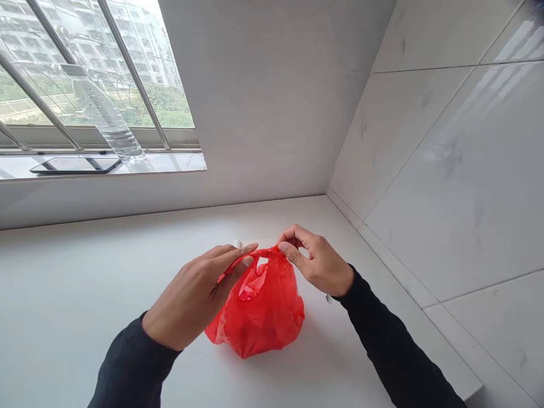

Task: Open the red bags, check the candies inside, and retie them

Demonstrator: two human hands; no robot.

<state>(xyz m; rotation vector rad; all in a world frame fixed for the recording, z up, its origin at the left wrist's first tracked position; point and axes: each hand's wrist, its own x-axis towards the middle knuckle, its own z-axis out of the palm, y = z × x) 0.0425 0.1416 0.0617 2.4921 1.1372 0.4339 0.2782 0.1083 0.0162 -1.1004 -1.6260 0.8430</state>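
Observation:
A red plastic bag with something bulky inside rests on the white tabletop. My left hand pinches the bag's upper left edge between thumb and fingers. At the top right of the bag, my right hand grips the red plastic between thumb and index finger. A strip of the bag's top is stretched between both hands, with a small gap under it. What the bag contains cannot be made out. Behind the bag, a small white object is mostly hidden by my left hand.
On the window sill at the upper left stand a clear water bottle and, lying flat, a dark tablet-like device. Metal bars cross the window. A grey wall and a marbled tile wall border the tabletop. A small metallic thing shows beside my right wrist.

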